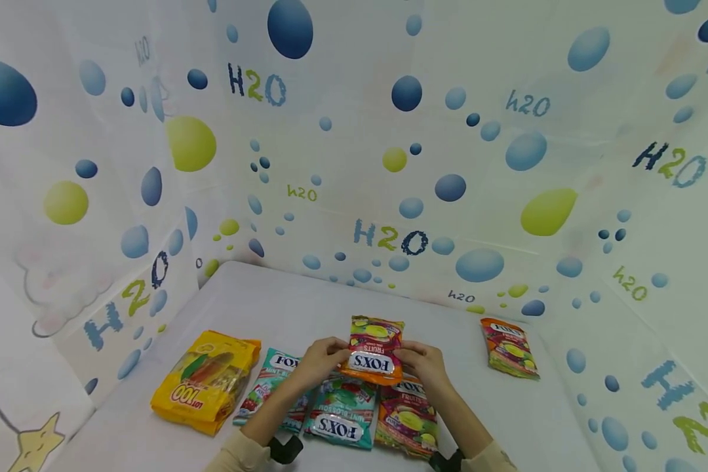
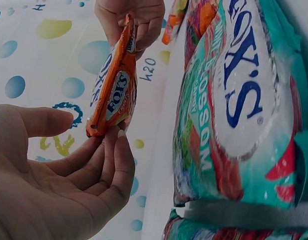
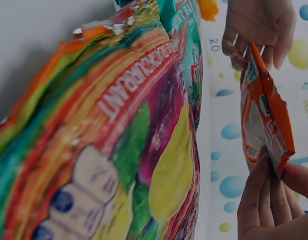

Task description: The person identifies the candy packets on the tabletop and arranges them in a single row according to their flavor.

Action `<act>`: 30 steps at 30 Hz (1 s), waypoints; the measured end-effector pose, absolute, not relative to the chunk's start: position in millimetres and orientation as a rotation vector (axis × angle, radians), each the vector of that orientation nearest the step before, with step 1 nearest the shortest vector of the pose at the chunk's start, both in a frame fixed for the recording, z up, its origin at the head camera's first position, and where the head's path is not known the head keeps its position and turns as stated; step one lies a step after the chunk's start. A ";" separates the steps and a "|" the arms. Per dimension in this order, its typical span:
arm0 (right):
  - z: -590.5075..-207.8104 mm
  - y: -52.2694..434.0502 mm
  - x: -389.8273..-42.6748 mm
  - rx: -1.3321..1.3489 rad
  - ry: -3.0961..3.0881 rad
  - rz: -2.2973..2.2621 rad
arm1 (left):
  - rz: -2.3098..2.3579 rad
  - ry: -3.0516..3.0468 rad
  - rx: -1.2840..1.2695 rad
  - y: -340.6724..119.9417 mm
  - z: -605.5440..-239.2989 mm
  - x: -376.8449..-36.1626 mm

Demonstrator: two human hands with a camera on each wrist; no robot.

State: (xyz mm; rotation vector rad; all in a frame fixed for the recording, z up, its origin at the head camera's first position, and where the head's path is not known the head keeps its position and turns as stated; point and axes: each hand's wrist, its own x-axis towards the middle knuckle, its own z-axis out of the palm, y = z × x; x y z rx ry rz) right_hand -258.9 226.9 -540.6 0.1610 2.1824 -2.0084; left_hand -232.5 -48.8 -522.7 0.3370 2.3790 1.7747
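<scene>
A red and orange FOX'S Fruits candy bag (image 1: 374,347) is held up above the table between both hands. My right hand (image 1: 423,367) pinches its right edge, thumb on one face and fingers behind, as the right wrist view shows. At the opposite edge is my left hand (image 1: 324,360); in the left wrist view its fingertips (image 2: 114,145) touch the bag's lower corner while the thumb stands a little apart. Beneath the hands lie two teal FOX'S bags, a Mint Blossom one (image 1: 342,410) and another (image 1: 271,383) partly hidden by the left forearm, plus a second Fruits bag (image 1: 410,423).
A large yellow packet (image 1: 206,380) lies at the left of the white table (image 1: 259,295). Another red and orange FOX'S bag (image 1: 510,347) is by itself toward the right. A wall covering (image 1: 354,131) with printed bubbles and H2O lettering surrounds the table's back and sides.
</scene>
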 end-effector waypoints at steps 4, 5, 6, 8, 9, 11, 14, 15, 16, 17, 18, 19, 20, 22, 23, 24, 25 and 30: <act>-544.1 235.1 -255.3 0.162 2.183 -2.010 | 1.761 2.369 0.353 -41.9 -526.6 -231.0; -544.5 237.3 -254.0 0.165 2.180 -2.011 | 1.762 2.359 0.352 -40.2 -527.6 -230.4; -544.6 239.6 -252.5 0.167 2.181 -2.010 | 1.765 2.347 0.350 -38.1 -528.4 -229.7; -545.0 244.4 -249.5 0.170 2.185 -2.001 | 1.775 2.316 0.364 -34.6 -528.6 -227.5; -545.0 246.7 -247.9 0.174 2.190 -1.997 | 1.783 2.298 0.369 -32.9 -529.2 -226.8; -544.9 250.9 -244.9 0.180 2.199 -1.991 | 1.798 2.266 0.376 -29.6 -529.1 -225.1; -545.0 256.7 -241.0 0.181 2.204 -1.994 | 1.789 2.260 0.391 -24.9 -529.5 -223.3; -545.1 258.3 -239.8 0.184 2.204 -1.996 | 1.784 2.261 0.390 -23.5 -529.4 -222.6; -545.3 260.0 -238.7 0.188 2.204 -1.999 | 1.777 2.264 0.392 -22.0 -529.4 -221.9; -545.4 261.7 -237.7 0.195 2.209 -1.998 | 1.772 2.266 0.397 -20.6 -529.3 -221.1; -545.5 263.3 -236.6 0.202 2.212 -1.998 | 1.770 2.263 0.405 -19.1 -529.0 -220.3; -545.3 264.7 -235.6 0.208 2.220 -1.996 | 1.769 2.259 0.410 -17.7 -528.4 -219.2; -545.3 266.1 -234.4 0.221 2.228 -1.997 | 1.771 2.251 0.413 -16.2 -527.8 -217.9; -545.3 269.1 -232.2 0.249 2.237 -2.001 | 1.782 2.230 0.427 -13.1 -526.1 -215.6; -545.2 270.4 -230.9 0.264 2.239 -2.003 | 1.782 2.228 0.436 -11.5 -525.2 -214.5; -545.2 271.8 -229.7 0.275 2.240 -2.006 | 1.781 2.228 0.439 -9.9 -524.6 -213.5; -545.6 273.4 -228.6 0.286 2.240 -2.007 | 1.780 2.230 0.440 -8.1 -524.8 -212.9; -547.4 282.1 -224.3 0.326 2.236 -2.002 | 1.758 2.242 0.430 0.5 -528.3 -211.9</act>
